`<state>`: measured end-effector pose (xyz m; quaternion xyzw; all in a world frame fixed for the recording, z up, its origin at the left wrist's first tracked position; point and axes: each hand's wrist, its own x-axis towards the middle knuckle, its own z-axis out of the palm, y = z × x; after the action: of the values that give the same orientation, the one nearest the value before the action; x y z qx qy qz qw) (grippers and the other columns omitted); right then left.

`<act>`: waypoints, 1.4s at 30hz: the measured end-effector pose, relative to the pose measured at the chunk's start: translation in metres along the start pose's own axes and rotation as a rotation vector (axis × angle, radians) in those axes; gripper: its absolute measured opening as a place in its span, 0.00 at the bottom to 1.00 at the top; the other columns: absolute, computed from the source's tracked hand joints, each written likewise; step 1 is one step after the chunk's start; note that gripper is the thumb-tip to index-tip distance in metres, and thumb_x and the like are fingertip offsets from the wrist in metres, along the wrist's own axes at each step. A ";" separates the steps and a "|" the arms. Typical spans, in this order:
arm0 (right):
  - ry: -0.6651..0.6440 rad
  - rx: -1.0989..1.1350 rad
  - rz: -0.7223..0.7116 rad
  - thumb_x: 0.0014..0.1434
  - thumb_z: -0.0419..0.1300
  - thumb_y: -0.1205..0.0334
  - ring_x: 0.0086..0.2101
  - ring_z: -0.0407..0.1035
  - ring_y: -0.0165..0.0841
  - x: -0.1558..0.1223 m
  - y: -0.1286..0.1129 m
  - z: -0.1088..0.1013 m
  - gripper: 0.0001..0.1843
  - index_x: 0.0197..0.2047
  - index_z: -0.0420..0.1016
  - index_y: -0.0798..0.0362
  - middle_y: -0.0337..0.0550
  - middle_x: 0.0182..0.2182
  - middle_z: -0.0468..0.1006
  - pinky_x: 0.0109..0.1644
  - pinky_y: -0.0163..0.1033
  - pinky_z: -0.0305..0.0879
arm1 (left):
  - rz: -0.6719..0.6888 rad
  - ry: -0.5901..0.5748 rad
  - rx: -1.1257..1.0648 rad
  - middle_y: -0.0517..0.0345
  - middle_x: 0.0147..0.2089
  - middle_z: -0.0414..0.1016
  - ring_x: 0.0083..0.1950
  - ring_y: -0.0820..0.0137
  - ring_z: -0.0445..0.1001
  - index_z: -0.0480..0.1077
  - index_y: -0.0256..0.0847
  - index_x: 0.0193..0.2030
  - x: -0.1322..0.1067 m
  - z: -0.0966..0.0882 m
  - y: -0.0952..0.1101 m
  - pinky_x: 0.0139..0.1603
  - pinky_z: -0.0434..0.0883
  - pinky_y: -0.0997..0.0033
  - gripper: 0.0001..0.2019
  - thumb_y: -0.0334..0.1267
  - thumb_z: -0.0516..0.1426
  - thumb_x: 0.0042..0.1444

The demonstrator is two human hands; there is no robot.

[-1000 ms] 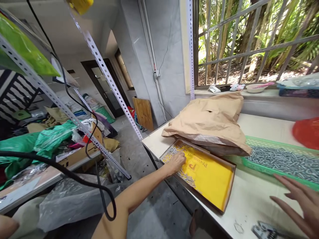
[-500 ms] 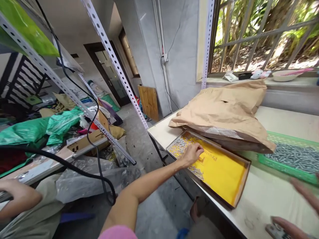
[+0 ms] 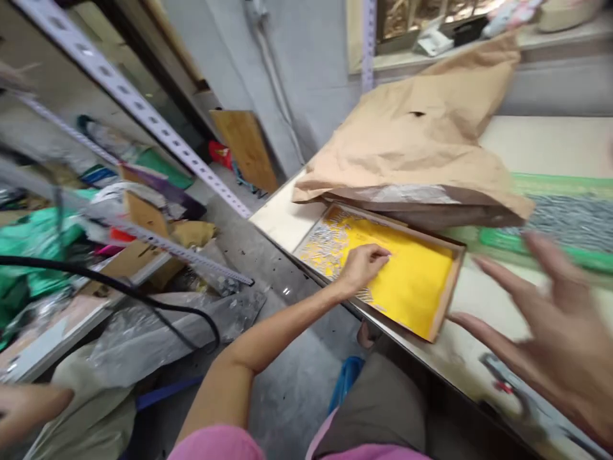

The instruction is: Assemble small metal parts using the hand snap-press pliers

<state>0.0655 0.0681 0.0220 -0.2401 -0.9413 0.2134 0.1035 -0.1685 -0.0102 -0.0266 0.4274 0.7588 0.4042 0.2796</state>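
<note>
My left hand reaches into a shallow cardboard box with a yellow lining at the table's near left corner. Its fingers are bunched in a pinch over the lining; what they hold, if anything, I cannot make out. Small silvery metal pieces lie heaped at the box's left end, just left of the hand. My right hand hovers above the table's front edge on the right, blurred, its fingers spread and nothing in it.
A crumpled brown paper sack lies behind the box. A green basket of metal pieces stands at right. A small tool lies under my right hand. Perforated shelf rails, a black cable and clutter fill the left. Another person's hand shows bottom left.
The view has tipped down and blurred. My right hand has risen into view with its fingers spread. My left hand stays in the yellow box, shifted slightly.
</note>
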 end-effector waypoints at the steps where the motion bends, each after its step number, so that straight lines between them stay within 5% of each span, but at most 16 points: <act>1: 0.183 0.024 -0.061 0.65 0.50 0.48 0.64 0.49 0.49 0.001 -0.004 -0.006 0.28 0.66 0.54 0.45 0.49 0.66 0.50 0.64 0.59 0.54 | -0.041 0.002 -0.063 0.54 0.36 0.78 0.33 0.73 0.74 0.76 0.34 0.40 0.000 0.000 0.006 0.36 0.71 0.73 0.08 0.31 0.57 0.54; 2: 0.342 0.041 -0.164 0.64 0.54 0.50 0.64 0.48 0.50 0.003 -0.007 -0.014 0.29 0.66 0.55 0.46 0.50 0.67 0.48 0.64 0.60 0.54 | -0.077 -0.005 -0.114 0.54 0.35 0.78 0.30 0.74 0.73 0.76 0.34 0.39 0.000 0.000 0.013 0.32 0.71 0.74 0.08 0.32 0.58 0.54; 4: 0.427 -0.004 -0.248 0.63 0.57 0.55 0.65 0.47 0.49 0.006 -0.011 -0.031 0.27 0.64 0.58 0.45 0.48 0.67 0.49 0.64 0.59 0.54 | -0.097 -0.009 -0.165 0.55 0.34 0.78 0.27 0.76 0.72 0.75 0.34 0.37 -0.003 0.000 0.030 0.29 0.69 0.76 0.07 0.34 0.60 0.52; 8: 0.484 -0.090 -0.164 0.63 0.57 0.59 0.62 0.53 0.47 -0.012 0.001 -0.057 0.20 0.58 0.66 0.47 0.50 0.62 0.61 0.62 0.58 0.58 | -0.121 -0.180 -0.279 0.58 0.29 0.76 0.25 0.77 0.70 0.76 0.34 0.38 -0.018 0.012 0.062 0.30 0.68 0.77 0.12 0.40 0.63 0.49; 14: 0.429 -0.037 -0.030 0.65 0.54 0.62 0.50 0.65 0.40 -0.095 0.037 -0.034 0.13 0.51 0.72 0.52 0.51 0.49 0.72 0.54 0.51 0.67 | -0.214 -0.472 -0.376 0.61 0.24 0.72 0.23 0.79 0.67 0.75 0.32 0.36 -0.053 0.067 0.091 0.26 0.66 0.78 0.15 0.41 0.65 0.45; 22: 0.217 -0.134 0.163 0.63 0.56 0.60 0.44 0.63 0.42 -0.162 0.063 0.009 0.16 0.53 0.72 0.53 0.51 0.44 0.73 0.46 0.47 0.63 | -0.400 -0.524 -0.306 0.62 0.23 0.70 0.21 0.80 0.64 0.73 0.32 0.31 -0.067 0.101 0.089 0.22 0.65 0.79 0.17 0.43 0.68 0.40; 28: 0.186 -0.153 0.190 0.65 0.54 0.63 0.39 0.61 0.38 -0.159 0.072 0.017 0.10 0.43 0.77 0.52 0.46 0.35 0.72 0.43 0.43 0.57 | -0.532 -0.596 -0.265 0.62 0.23 0.70 0.17 0.83 0.62 0.71 0.32 0.29 -0.070 0.109 0.087 0.17 0.59 0.81 0.18 0.44 0.68 0.40; 42: 0.188 -0.149 0.199 0.64 0.54 0.65 0.38 0.60 0.38 -0.158 0.075 0.020 0.08 0.42 0.75 0.54 0.45 0.34 0.72 0.43 0.42 0.54 | -0.583 -0.654 -0.101 0.67 0.14 0.62 0.13 0.83 0.56 0.66 0.36 0.22 -0.066 0.118 0.081 0.12 0.53 0.82 0.17 0.46 0.65 0.45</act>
<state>0.2263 0.0421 -0.0438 -0.3581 -0.9123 0.1288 0.1512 -0.0112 0.0010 -0.0131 0.2867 0.6985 0.1885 0.6279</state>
